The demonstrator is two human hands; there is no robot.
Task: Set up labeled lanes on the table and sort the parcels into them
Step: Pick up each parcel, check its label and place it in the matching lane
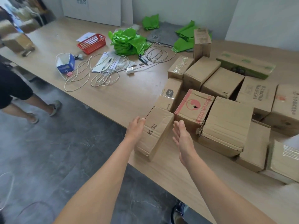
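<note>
The box marked DS-5B lies at the near edge of the table, at the left end of a group of brown parcels. The left hand is against the left side of this box, with the fingers close together and only a little bent; they touch the cardboard near its top corner but do not wrap around it. The right hand is flat and upright just beside the right side of the box, fingers straight and together, palm turned to the box. I cannot tell if it touches.

Behind the right hand stands a box with red print, and next to it a bigger plain box. Farther back one tall box stands upright. Toward the left the table holds white cables, a red basket, green bags and a small blue carton. Another person stands at the left edge.
</note>
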